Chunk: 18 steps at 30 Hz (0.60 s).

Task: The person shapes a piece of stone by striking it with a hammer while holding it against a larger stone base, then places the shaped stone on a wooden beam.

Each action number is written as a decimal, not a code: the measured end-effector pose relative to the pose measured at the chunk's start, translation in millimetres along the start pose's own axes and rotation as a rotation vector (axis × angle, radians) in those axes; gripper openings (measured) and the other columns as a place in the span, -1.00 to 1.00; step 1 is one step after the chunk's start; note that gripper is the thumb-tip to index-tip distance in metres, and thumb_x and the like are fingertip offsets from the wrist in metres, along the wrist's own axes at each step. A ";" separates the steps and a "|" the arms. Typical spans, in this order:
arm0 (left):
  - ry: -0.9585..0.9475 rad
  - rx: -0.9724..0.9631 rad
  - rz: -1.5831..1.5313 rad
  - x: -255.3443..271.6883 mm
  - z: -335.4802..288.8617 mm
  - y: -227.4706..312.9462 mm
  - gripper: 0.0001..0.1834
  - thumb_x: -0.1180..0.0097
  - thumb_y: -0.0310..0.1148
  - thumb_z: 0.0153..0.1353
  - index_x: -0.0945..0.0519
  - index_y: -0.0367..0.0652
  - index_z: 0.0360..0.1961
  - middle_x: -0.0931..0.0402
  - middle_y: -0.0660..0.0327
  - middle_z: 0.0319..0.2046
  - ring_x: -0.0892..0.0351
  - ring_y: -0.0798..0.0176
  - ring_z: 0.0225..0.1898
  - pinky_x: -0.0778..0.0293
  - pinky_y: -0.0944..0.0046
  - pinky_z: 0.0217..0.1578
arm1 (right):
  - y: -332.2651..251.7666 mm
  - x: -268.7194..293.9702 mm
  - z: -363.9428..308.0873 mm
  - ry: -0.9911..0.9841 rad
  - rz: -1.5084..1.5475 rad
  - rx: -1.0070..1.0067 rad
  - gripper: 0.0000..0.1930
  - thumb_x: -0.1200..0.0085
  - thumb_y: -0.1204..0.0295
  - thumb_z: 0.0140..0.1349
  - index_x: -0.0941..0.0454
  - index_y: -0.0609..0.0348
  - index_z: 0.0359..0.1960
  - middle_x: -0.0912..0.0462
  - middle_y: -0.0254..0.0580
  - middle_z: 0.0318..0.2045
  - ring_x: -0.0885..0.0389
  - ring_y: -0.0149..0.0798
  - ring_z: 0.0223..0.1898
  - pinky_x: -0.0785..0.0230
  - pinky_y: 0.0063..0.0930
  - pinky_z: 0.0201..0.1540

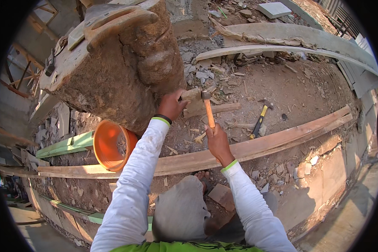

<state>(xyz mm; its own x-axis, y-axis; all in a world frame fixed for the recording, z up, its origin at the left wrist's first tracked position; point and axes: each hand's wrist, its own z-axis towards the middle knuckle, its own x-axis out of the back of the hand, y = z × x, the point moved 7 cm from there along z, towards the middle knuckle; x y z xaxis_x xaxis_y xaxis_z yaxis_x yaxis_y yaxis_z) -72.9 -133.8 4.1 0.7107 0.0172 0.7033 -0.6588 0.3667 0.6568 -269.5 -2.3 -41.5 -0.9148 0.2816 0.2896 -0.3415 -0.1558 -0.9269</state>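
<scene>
My left hand [171, 106] is closed around a short piece of wood [191, 95], close to the lower right side of a large brown tree stump [113, 71]. In my right hand [219, 145] is a hammer [209, 112], gripped low on its wooden handle. Its metal head is up against the far end of the wood piece, though I cannot tell whether they touch. Below my left hand, an orange bucket [109, 145] leans by the stump, beside my left forearm. Another hammer [260, 119], with a yellow and black handle, lies on the dirt to the right.
A long wooden beam [273, 143] crosses the ground in front of me. Green-painted boards [67, 145] lie at the left. Rubble [203, 71] and wood chips are scattered about. A curved plank [281, 48] stretches across the far right. A loose brick-like slab [222, 196] lies near my foot.
</scene>
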 end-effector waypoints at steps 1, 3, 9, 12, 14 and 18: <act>-0.011 -0.015 -0.039 -13.5 -0.9 -1.7 -0.60 -0.38 -0.29 0.08 -0.61 -0.13 -0.05 -0.65 -0.08 -0.29 -0.66 -0.16 -0.20 -0.54 0.05 -0.21 | 44.2 -9.2 0.0 -0.042 -0.166 -0.059 -0.63 0.08 0.13 0.46 -0.40 0.25 -0.29 -0.44 -0.28 -0.62 -0.47 -0.34 -0.58 -0.29 -0.31 -0.52; 0.027 -0.005 0.000 16.5 8.0 -16.1 -0.60 -0.38 -0.29 0.08 -0.61 -0.13 -0.05 -0.65 -0.08 -0.29 -0.66 -0.16 -0.20 -0.54 0.05 -0.20 | 29.7 -34.1 -2.6 -0.240 0.156 -0.394 -0.62 0.05 0.10 0.44 -0.39 0.22 -0.32 -0.41 -0.31 -0.64 -0.46 -0.35 -0.61 -0.26 -0.32 -0.55; 0.015 -0.018 -0.019 12.1 -8.4 -21.1 -0.60 -0.38 -0.30 0.08 -0.60 -0.14 -0.04 -0.65 -0.09 -0.28 -0.66 -0.15 -0.17 -0.54 0.06 -0.19 | -55.5 0.8 19.8 -0.244 0.520 -0.458 -0.64 0.04 0.06 0.45 -0.31 0.08 -0.35 -0.27 -0.45 -0.65 -0.20 -0.53 -0.76 -0.15 -0.55 -0.74; -0.016 0.006 -0.010 17.5 -11.4 -27.1 -0.61 -0.36 -0.32 0.11 -0.60 -0.14 -0.03 -0.65 -0.09 -0.26 -0.66 -0.15 -0.17 -0.54 0.08 -0.18 | -125.3 28.5 32.5 0.017 0.672 -0.004 -0.65 0.04 0.08 0.46 -0.33 0.09 -0.34 -0.27 -0.44 -0.65 -0.27 -0.49 -0.70 -0.20 -0.55 -0.68; -0.033 0.026 0.001 18.8 -17.2 -30.5 -0.61 -0.35 -0.32 0.11 -0.60 -0.15 -0.03 -0.65 -0.09 -0.25 -0.66 -0.14 -0.16 -0.54 0.08 -0.17 | -135.7 36.3 27.1 0.166 0.792 0.278 -0.68 0.04 0.10 0.46 -0.35 0.08 -0.31 -0.26 -0.46 -0.66 -0.31 -0.47 -0.67 -0.23 -0.56 -0.65; -0.050 -0.012 -0.058 -5.3 -18.0 -2.2 -0.61 -0.35 -0.34 0.11 -0.60 -0.16 -0.03 -0.66 -0.07 -0.24 -0.66 -0.14 -0.15 -0.54 0.08 -0.16 | 42.9 -18.3 2.9 -0.230 -0.138 -0.218 -0.64 0.03 0.10 0.45 -0.39 0.15 -0.34 -0.35 -0.35 -0.65 -0.40 -0.35 -0.62 -0.27 -0.41 -0.55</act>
<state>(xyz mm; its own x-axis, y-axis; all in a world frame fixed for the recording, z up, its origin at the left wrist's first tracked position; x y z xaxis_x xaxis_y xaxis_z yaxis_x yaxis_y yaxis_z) -70.8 -117.9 -6.0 0.7343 -0.0512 0.6769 -0.6134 0.3772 0.6939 -268.0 -16.9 -85.9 -0.8964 0.0614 0.4391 -0.4339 0.0819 -0.8972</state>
